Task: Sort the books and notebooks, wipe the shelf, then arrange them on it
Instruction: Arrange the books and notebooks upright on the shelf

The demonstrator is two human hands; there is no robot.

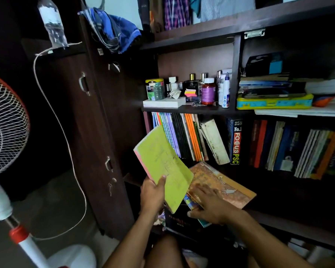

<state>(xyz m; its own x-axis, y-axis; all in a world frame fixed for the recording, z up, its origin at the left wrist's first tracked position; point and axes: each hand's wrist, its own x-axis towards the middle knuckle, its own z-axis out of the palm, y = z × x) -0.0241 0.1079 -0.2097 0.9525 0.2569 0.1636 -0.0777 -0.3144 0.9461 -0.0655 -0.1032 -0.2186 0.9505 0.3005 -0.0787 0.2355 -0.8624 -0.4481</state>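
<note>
Sorting appears to be the step in hand, since books are held and handled while the shelf is not yet wiped. Far to the left of the left hand, a standing fan and a dark wardrobe door are seen; they play no part in the work.

The left hand is clenched round the lower edge of a green notebook, thumb laid on the cover and fingers hidden behind it. The notebook is held tilted, lifted clear of the pile, probably so that its cover can be read and its group decided.

Just to the right, the right hand is laid with fingers spread and fairly straight on a brown book, which lies flat on the pile at the front of the lower shelf. Nothing is grasped by it; the book seems to be pressed down or steadied so that the pile does not slip. A blue-edged booklet pokes out beneath this hand, and a black book lies under both.

Above and beyond both hands, a row of upright books is packed on the shelf, some leaning rightwards where gaps are left. Higher up, bottles and jars are crowded on another shelf, and to their right a flat pile tops a yellow and blue tin.
</note>
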